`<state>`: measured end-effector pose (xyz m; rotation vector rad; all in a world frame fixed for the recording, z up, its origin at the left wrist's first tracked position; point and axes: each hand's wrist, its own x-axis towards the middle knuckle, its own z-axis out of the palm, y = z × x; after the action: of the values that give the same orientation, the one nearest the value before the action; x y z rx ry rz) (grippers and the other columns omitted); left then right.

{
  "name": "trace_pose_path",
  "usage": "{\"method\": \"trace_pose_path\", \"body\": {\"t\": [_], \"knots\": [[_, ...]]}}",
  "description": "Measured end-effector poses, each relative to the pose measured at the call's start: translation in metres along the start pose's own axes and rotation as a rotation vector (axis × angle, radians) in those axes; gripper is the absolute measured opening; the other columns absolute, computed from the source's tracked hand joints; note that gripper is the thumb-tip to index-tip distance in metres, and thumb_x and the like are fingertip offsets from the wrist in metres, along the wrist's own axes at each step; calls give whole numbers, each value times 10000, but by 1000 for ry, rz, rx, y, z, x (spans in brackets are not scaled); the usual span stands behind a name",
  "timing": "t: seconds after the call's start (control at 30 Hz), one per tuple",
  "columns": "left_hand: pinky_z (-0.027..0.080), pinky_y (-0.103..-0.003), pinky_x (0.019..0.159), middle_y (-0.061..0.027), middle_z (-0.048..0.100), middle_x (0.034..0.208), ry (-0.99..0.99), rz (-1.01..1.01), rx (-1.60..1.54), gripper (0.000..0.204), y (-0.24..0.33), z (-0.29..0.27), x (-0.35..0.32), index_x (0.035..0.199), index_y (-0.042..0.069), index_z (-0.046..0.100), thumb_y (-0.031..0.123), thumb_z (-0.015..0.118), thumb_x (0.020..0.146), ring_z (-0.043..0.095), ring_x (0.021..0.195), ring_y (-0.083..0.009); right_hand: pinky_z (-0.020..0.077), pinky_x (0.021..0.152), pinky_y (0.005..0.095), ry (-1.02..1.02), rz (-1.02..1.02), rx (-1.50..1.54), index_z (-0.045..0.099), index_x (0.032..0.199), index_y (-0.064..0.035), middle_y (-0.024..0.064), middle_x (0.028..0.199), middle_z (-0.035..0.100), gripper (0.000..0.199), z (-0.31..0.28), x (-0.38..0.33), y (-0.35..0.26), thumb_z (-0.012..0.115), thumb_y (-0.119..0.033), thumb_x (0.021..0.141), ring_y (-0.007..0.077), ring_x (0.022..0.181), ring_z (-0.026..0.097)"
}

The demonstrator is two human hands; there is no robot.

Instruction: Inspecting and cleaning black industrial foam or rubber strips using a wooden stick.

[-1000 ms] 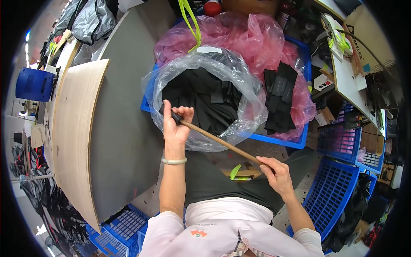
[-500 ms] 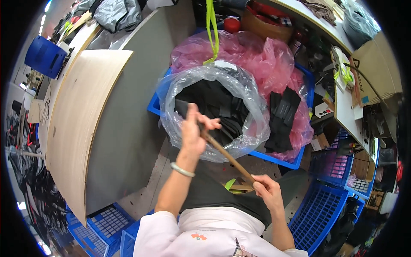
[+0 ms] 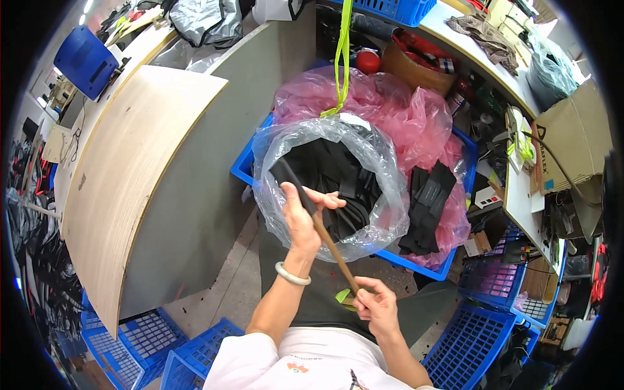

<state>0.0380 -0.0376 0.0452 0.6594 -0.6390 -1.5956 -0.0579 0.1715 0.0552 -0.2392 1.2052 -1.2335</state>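
Observation:
My right hand (image 3: 378, 309) is closed on the lower end of a brown wooden stick (image 3: 337, 252). The stick slants up and left to my left hand (image 3: 300, 226), which wears a pale bangle (image 3: 292, 274). A dark, flat strip (image 3: 298, 185) continues from the stick's upper end; whether it covers the stick I cannot tell. It crosses my left palm, with the thumb on one side and the fingers stretched out on the other. Beneath is a clear plastic bag (image 3: 265, 211), its mouth wide open, with many black fabric pieces (image 3: 325, 161) inside.
Pink plastic sheeting (image 3: 422, 123) and stacked black strips (image 3: 429, 201) lie in a blue crate (image 3: 444, 270). A yellow-green strap (image 3: 342, 71) hangs above the bag. At left stands a grey panel (image 3: 188, 195) beside a curved wooden tabletop (image 3: 136, 149). Blue baskets (image 3: 471, 338) flank my legs.
My right hand has moved left, bringing the stick steeper. My left hand has shifted slightly right and lower, and the dark strip now shows across its palm. The whole view has shifted somewhat.

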Motion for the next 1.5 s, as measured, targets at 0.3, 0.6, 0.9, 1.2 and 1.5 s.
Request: {"method": "trace_pose_path", "body": {"t": [0.3, 0.6, 0.9, 1.2, 1.5], "knots": [[484, -437, 827, -207, 628, 671, -162, 45, 52, 629, 9, 11, 3, 757, -3, 516, 513, 223, 967, 648, 693, -313, 242, 419, 155, -16, -183, -196, 568, 1117, -21, -15, 647, 475, 226, -1, 0, -30, 542, -56, 895, 34, 549, 410], [517, -357, 720, -125, 624, 757, 151, -93, -129, 338, 8, -16, 28, 931, -3, 539, 330, 484, 946, 627, 676, -233, 257, 428, 157, 4, -87, -272, 593, 1083, -32, -11, 647, 494, 225, -42, 2, -36, 583, -94, 867, 34, 517, 404], [350, -309, 644, 2, 345, 544, -95, -821, -859, 408, -6, -28, -2, 649, 131, 403, 407, 422, 949, 328, 538, -141, 471, 583, 345, 253, -801, -1321, 666, 957, -124, 106, 747, 646, 163, -78, 130, -65, 630, -157, 801, 262, 666, 625], [353, -293, 614, 18, 473, 507, -327, -1013, -946, 162, -23, 2, -55, 752, 147, 435, 153, 399, 910, 471, 459, -133, 448, 770, 261, -301, -263, -184, 634, 1039, 8, 62, 920, 643, 298, -4, 158, -85, 616, -236, 870, 112, 832, 571], [479, -420, 852, -243, 635, 945, -382, -987, 74, 470, -26, -1, -59, 1065, -55, 547, 384, 417, 960, 646, 874, -332, 386, 571, 220, -44, -423, -522, 609, 793, -6, -22, 688, 568, 181, -22, 140, -78, 623, -175, 857, 50, 632, 475]]}}
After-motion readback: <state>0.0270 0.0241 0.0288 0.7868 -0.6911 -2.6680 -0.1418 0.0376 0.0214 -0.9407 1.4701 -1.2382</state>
